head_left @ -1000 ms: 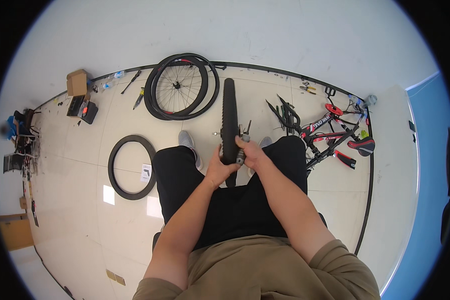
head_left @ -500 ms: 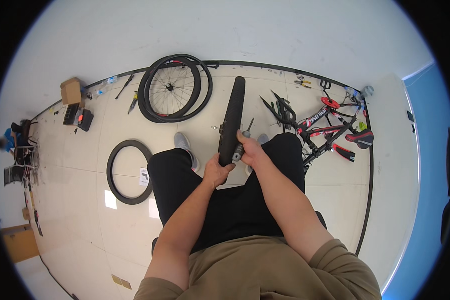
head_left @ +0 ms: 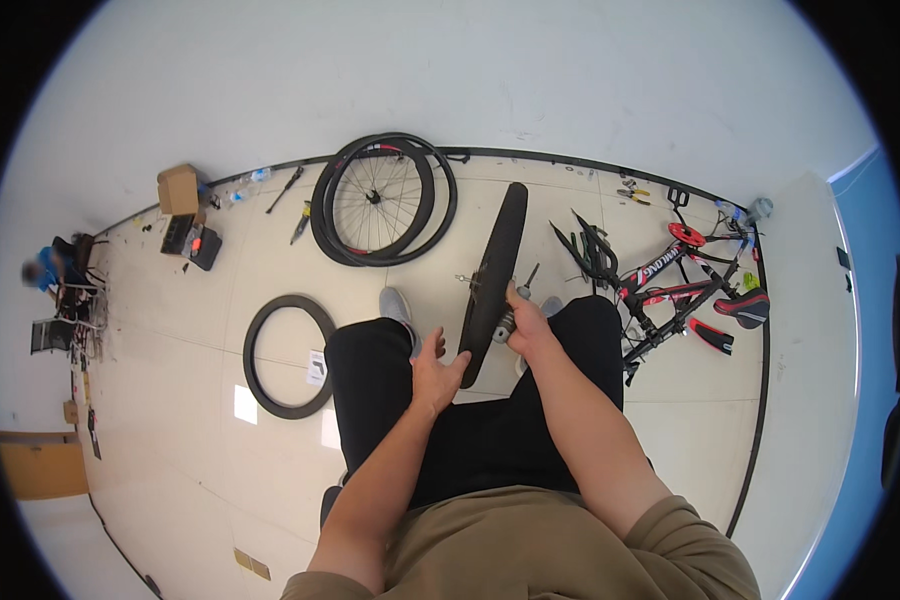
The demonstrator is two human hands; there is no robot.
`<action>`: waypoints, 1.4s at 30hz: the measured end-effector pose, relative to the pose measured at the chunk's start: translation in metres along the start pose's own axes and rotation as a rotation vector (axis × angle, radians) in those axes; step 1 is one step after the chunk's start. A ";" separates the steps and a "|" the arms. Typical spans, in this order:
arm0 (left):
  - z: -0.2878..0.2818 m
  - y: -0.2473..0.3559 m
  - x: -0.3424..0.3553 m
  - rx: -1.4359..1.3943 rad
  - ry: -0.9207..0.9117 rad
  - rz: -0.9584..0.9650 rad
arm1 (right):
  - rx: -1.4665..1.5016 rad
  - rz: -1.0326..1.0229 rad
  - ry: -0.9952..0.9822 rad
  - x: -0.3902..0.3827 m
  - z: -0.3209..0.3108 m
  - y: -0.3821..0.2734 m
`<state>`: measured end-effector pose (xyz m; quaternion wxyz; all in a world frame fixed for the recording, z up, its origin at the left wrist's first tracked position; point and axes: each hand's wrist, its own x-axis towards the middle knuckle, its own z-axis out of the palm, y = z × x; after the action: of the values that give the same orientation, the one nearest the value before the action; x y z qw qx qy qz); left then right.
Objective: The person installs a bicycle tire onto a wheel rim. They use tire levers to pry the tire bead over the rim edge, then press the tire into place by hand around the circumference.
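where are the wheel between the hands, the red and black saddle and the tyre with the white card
Wheel (head_left: 495, 272): head view, middle of its tread.
Saddle (head_left: 745, 308): head view, middle of its top.
Tyre (head_left: 250, 356): head view, left side of its ring.

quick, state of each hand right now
Left hand: open, thumb at the wheel.
Right hand: closed around the grey-handled tool, beside the wheel.

Room ahead of left hand (head_left: 437, 379) (wheel (head_left: 495, 283) at its right)
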<state>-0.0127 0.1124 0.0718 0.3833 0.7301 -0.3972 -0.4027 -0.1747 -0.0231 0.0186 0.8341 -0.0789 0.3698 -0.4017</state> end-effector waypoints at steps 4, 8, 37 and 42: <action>-0.017 0.016 -0.040 -0.437 0.116 0.019 | 0.037 -0.030 0.124 -0.002 -0.007 -0.003; -0.093 0.037 -0.133 -0.080 0.366 0.283 | 0.016 -0.049 0.200 -0.005 -0.002 0.001; -0.135 0.053 -0.231 0.307 0.216 -0.529 | 0.109 0.217 -0.146 0.030 -0.026 -0.043; -0.135 0.045 -0.232 0.264 0.220 -0.569 | 0.070 0.257 -0.133 0.029 -0.034 -0.037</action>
<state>0.0117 0.3331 0.2284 0.1980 0.8944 -0.1822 -0.3573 -0.2084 -0.0627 -0.0058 0.9035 -0.0281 0.3067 -0.2980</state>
